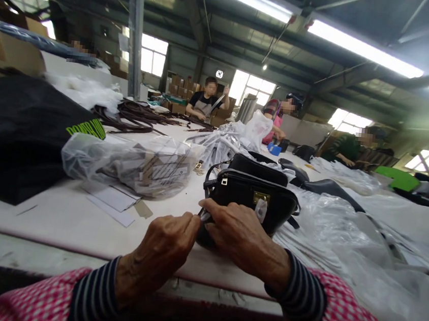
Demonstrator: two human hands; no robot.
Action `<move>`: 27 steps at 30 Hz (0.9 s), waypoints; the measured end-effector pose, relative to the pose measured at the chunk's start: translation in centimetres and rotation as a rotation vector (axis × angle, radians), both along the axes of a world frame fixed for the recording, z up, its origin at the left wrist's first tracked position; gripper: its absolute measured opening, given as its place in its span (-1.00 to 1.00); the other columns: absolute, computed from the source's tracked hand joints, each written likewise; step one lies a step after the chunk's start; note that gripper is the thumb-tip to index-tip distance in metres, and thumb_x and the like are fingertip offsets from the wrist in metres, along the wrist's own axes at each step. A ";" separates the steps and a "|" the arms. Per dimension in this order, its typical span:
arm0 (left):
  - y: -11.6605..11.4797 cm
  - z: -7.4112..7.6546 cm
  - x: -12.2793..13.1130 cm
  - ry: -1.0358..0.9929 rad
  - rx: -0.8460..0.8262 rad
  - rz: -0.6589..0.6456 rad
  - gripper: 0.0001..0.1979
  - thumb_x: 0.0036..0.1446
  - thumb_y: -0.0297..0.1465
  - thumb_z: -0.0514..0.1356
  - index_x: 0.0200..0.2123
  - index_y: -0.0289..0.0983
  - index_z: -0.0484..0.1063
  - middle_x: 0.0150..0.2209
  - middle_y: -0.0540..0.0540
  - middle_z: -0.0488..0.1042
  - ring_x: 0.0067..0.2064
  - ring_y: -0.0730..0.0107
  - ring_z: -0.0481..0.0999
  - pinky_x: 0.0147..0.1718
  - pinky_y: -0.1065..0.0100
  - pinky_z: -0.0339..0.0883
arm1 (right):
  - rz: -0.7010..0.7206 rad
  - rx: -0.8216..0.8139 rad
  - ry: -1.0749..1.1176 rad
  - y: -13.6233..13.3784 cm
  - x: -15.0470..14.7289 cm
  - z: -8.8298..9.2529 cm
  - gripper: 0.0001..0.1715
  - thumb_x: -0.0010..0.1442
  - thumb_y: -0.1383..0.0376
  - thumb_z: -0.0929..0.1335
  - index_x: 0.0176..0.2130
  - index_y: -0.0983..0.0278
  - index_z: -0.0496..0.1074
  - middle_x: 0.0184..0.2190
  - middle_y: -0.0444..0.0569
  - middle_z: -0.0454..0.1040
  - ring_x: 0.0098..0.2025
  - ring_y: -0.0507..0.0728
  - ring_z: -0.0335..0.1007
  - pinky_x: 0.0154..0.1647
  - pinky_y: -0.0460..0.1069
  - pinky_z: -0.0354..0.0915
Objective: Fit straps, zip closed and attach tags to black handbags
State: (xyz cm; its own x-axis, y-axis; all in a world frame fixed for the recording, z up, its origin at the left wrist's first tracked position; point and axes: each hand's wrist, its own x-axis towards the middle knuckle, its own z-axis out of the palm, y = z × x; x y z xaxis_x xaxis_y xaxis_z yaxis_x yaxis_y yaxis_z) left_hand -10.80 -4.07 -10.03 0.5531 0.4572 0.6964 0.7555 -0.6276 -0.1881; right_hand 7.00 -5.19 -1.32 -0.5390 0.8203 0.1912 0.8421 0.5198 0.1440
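Left hand (169,242) and right hand (239,234), each grip pinched tight on the black handbag (251,197) on the white table (59,215)

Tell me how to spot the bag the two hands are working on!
Look at the near edge of the long white table. The left hand and right hand meet at a small black handbag. Unlike the other black bags behind it, it shows a gold clasp plate on its front and touches both hands.
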 end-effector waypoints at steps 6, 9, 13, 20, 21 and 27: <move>-0.4 0.6 0.0 0.125 0.147 0.047 -0.71 0.10 -0.74 0.09 -0.30 -0.22 0.21 -0.45 0.00 0.30 -0.50 0.23 0.32 -0.51 0.21 0.10 | 0.008 -0.065 0.014 0.3 -0.2 0.4 -0.91 0.30 0.36 0.33 -0.19 0.21 0.44 -0.35 -0.07 0.56 -0.35 0.14 0.44 -0.43 0.04 -0.16; -0.3 0.6 0.0 0.147 0.164 0.029 -0.71 0.07 -0.74 0.11 -0.29 -0.24 0.22 -0.44 -0.01 0.32 -0.49 0.23 0.33 -0.52 0.20 0.12 | -0.008 -0.062 0.068 0.3 -0.3 0.3 -0.87 0.33 0.36 0.32 -0.12 0.21 0.44 -0.34 -0.07 0.55 -0.33 0.13 0.41 -0.41 0.04 -0.14; -0.1 0.6 0.0 0.146 0.159 0.019 -0.71 0.05 -0.73 0.13 -0.30 -0.24 0.22 -0.45 -0.02 0.32 -0.50 0.22 0.33 -0.53 0.20 0.13 | -0.019 -0.058 0.090 0.5 -0.3 0.2 -0.89 0.32 0.37 0.33 -0.16 0.20 0.44 -0.37 -0.09 0.53 -0.35 0.12 0.39 -0.41 0.03 -0.14; 0.5 -0.3 0.0 -0.029 0.017 -0.063 -0.72 0.15 -0.73 0.02 -0.35 -0.21 0.23 -0.46 0.00 0.32 -0.51 0.26 0.34 -0.50 0.23 0.08 | -0.059 -0.048 0.085 0.6 -0.5 -0.2 -0.89 0.32 0.33 0.32 -0.20 0.17 0.47 -0.44 -0.08 0.55 -0.41 0.12 0.45 -0.44 0.02 -0.15; 0.6 -0.4 0.0 -0.092 -0.063 -0.086 -0.72 0.18 -0.72 0.00 -0.38 -0.21 0.23 -0.48 0.01 0.32 -0.52 0.29 0.34 -0.50 0.25 0.06 | -0.078 -0.041 0.079 0.6 -0.6 -0.3 -0.88 0.32 0.33 0.32 -0.21 0.17 0.48 -0.44 -0.07 0.56 -0.42 0.12 0.46 -0.44 0.02 -0.15; 0.6 0.7 -0.2 -0.397 -0.593 -0.146 -0.70 0.41 -0.39 -0.04 -0.41 -0.24 0.29 -0.46 -0.01 0.40 -0.46 0.38 0.38 -0.42 0.31 0.08 | -0.109 0.012 0.071 0.0 -0.6 -1.6 -0.87 0.34 0.37 0.33 -0.24 0.20 0.49 -0.45 -0.09 0.58 -0.44 0.12 0.50 -0.47 0.01 -0.14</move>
